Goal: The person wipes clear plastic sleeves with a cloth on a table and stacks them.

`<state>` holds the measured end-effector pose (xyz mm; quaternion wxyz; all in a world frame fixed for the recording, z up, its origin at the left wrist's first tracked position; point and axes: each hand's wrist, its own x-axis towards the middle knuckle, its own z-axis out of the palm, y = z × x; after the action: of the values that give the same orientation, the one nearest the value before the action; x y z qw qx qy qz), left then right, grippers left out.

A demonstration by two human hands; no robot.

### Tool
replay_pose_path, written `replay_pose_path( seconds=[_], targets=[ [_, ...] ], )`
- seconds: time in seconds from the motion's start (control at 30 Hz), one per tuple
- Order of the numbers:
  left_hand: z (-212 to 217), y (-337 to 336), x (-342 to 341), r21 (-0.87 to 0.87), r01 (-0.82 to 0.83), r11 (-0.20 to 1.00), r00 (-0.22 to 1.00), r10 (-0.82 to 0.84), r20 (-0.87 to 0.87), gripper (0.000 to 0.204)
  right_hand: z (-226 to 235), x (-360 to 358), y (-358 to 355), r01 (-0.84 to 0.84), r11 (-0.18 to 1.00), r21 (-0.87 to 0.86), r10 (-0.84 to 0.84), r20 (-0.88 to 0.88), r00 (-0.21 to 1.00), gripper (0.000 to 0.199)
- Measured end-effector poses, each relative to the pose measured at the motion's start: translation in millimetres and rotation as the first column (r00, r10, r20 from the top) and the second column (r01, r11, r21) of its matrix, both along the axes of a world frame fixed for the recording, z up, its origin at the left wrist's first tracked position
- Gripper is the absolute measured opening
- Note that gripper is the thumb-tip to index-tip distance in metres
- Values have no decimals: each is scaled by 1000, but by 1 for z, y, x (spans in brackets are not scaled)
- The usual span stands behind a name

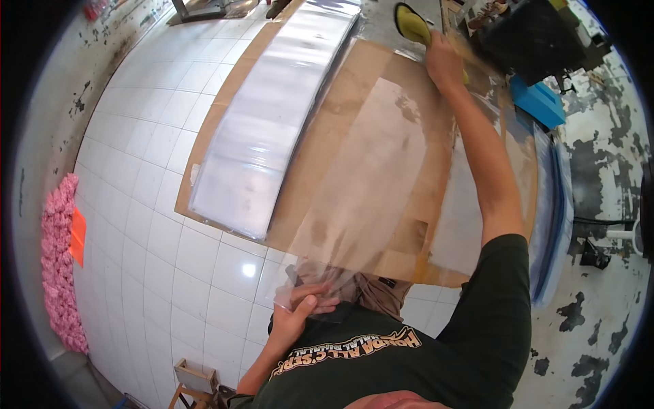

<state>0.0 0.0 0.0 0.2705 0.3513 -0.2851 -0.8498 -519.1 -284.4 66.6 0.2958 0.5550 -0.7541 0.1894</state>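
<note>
A clear plastic sheet (361,163) stretches lengthwise over a cardboard-covered table (327,116). Its near end hangs past the table edge, where my left hand (310,302) grips it close to my body, thumb on top. At the far right my arm reaches out, and my right hand (444,63) is closed on a yellow pad with a black rim (411,24); its exact kind is unclear. To the left of the sheet lies a long, thick stack of clear plastic sheets (262,136), its surface shiny.
Beyond the right side of the table stand a black machine (531,37) and a blue plastic box-like thing (538,102). More plastic sheeting (553,218) hangs at the right edge. A pink bundle (61,266) leans on the left wall, with a wooden stool (195,378) at the lower left.
</note>
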Motion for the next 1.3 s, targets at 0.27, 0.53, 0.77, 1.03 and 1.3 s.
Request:
replay_pose_path(
  seconds=[0.27, 0.53, 0.77, 1.03, 1.3],
  targets=[
    [34, -1, -12, 17, 47, 999, 990, -48, 135, 62, 143, 92, 159, -313, 896, -315, 282, -142, 949, 24],
    [57, 16, -7, 110, -115, 987, 984, 128, -126, 65, 172, 137, 393, 11, 989, -147, 41, 349, 936, 24],
    [83, 21, -27, 203, -103, 974, 953, 154, -259, 63, 124, 168, 540, 238, 943, -234, 23, 757, 653, 29],
    [83, 25, -89, 183, -100, 978, 866, 176, -468, 62, 100, 185, 593, 355, 884, -304, 98, 863, 495, 33],
    [64, 42, -149, 25, -22, 999, 895, 31, -444, 60, 57, 194, 615, 477, 833, -281, 99, 924, 370, 40]
  ],
)
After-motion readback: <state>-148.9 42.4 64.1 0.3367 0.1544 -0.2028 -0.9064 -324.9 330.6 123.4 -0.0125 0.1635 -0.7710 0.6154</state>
